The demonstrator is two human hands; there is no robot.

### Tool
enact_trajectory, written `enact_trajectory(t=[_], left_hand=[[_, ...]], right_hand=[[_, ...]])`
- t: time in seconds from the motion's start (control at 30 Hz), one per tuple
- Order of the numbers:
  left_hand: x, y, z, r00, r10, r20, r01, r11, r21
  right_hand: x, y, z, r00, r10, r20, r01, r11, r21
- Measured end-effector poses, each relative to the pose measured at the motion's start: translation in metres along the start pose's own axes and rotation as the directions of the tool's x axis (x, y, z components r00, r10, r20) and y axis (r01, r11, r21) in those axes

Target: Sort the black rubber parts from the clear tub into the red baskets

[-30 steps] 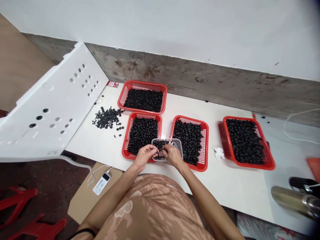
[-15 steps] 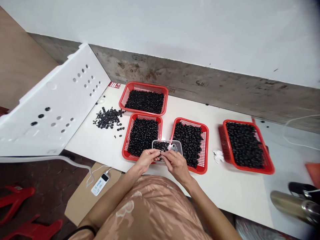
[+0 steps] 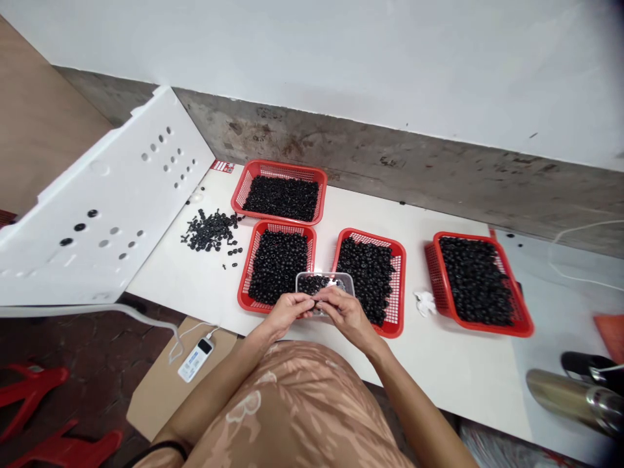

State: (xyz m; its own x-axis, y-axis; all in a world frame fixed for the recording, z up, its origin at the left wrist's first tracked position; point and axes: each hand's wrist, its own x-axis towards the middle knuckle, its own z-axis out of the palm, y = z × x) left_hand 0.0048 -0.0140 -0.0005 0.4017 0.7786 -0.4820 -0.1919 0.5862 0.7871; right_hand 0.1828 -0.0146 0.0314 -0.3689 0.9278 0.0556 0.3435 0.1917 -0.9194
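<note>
My left hand and my right hand meet fingertip to fingertip over the near edge of a clear plastic box. Both hands are pinched closed on a tiny dark piece that is mostly hidden by the fingers. Small black parts lie inside the box, with something whitish among them. Left of the box stands a red basket full of round black pieces. Another red basket of similar black pieces stands to the right, partly behind my right hand.
A third red basket of black parts stands at the back, a fourth at the right. Loose black parts lie on the white table. Crumpled white paper, a metal flask, a white perforated panel and a power bank are around.
My right hand's fingers have shifted slightly up and curled over the piece at the left fingertips. Baskets and loose parts stay where they were.
</note>
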Motion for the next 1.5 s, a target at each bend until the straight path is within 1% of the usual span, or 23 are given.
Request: enact_trajectory(t=[0.07,0.17,0.23,0.33,0.47,0.6,0.7,0.87,0.97,1.07,1.17,1.33,1.5], left_hand=[[0.000,0.000,0.000,1.000,0.007,-0.004,-0.007,1.000,-0.004],[0.001,0.001,0.002,0.999,0.006,-0.033,-0.007,1.000,-0.021],[0.000,0.002,0.002,0.999,-0.012,-0.043,0.009,0.998,-0.066],[-0.002,0.006,0.002,0.998,-0.059,-0.016,0.055,0.984,-0.168],[-0.004,0.011,0.002,0.994,-0.107,0.031,0.112,0.972,-0.209],[-0.004,0.012,0.001,0.994,-0.108,0.014,0.108,0.972,-0.206],[-0.004,0.010,-0.001,0.995,-0.102,0.015,0.103,0.973,-0.205],[-0.005,0.010,-0.002,0.998,-0.061,-0.007,0.058,0.977,-0.206],[-0.006,0.012,0.000,1.000,-0.001,-0.006,-0.001,0.981,-0.192],[-0.007,0.013,0.002,0.997,0.071,0.004,-0.069,0.983,-0.170],[-0.008,0.013,0.003,0.993,0.114,0.010,-0.112,0.989,-0.096],[-0.008,0.012,0.002,0.986,0.162,0.029,-0.163,0.986,0.037],[-0.008,0.011,0.000,0.983,0.182,0.040,-0.184,0.980,0.075]], right_hand=[[0.000,0.001,0.001,1.000,-0.006,-0.004,0.006,1.000,-0.008],[-0.001,0.001,0.004,0.999,0.009,-0.046,-0.010,1.000,-0.011],[-0.002,0.002,0.007,0.995,-0.001,-0.096,0.001,1.000,-0.001],[-0.005,0.005,0.009,0.990,-0.042,-0.137,0.046,0.999,0.021],[-0.007,0.005,0.008,0.989,-0.068,-0.130,0.070,0.998,0.011],[-0.006,0.001,0.006,0.994,-0.064,-0.093,0.060,0.997,-0.045],[-0.004,-0.001,0.006,0.996,-0.044,-0.078,0.041,0.998,-0.043],[-0.002,0.000,0.004,0.989,0.038,-0.145,-0.034,0.999,0.031],[-0.002,0.001,0.003,0.987,0.067,-0.149,-0.060,0.997,0.050],[-0.001,0.000,0.003,0.989,0.048,-0.138,-0.041,0.998,0.051],[-0.001,-0.001,0.004,0.991,0.030,-0.128,-0.024,0.999,0.046],[-0.001,-0.002,0.003,0.996,0.008,-0.088,-0.005,0.999,0.034],[-0.002,0.002,0.005,0.998,-0.022,-0.067,0.025,0.999,0.045]])
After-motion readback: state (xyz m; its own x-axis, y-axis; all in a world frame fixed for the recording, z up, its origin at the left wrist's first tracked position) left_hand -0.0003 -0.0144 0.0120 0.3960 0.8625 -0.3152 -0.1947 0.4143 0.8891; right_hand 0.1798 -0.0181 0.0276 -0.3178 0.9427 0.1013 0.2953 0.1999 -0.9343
